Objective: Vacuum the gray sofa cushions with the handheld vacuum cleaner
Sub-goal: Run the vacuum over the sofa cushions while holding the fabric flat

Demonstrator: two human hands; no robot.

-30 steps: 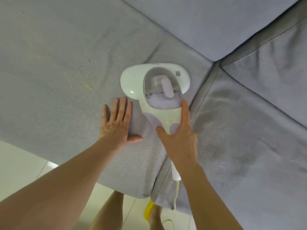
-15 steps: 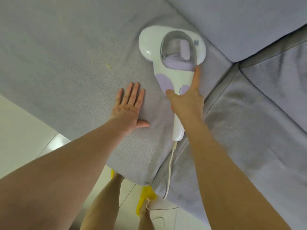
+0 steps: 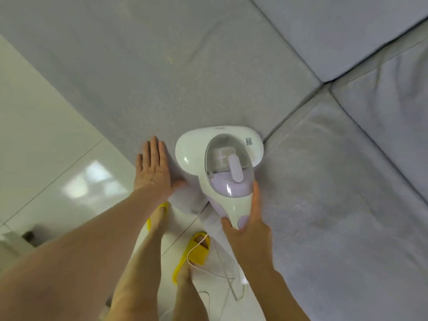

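Dust (image 3: 231, 189) of a pale purple colour is seen inside the clear, egg-shaped cup (image 3: 228, 165) on top of the vacuum cleaner (image 3: 220, 167). Its smooth, shiny white body with a wide rounded head is set on the near corner of the gray sofa cushion (image 3: 185, 89), close to the seam. Its handle is gripped by the right hand (image 3: 249, 228), with one finger laid straight along the side. The left hand (image 3: 154, 172) is pressed flat on the rough woven cloth, fingers straight. A thin white cord (image 3: 217, 272) is seen hanging over glossy floor tiles (image 3: 46, 147) and yellow slippers (image 3: 199, 251).
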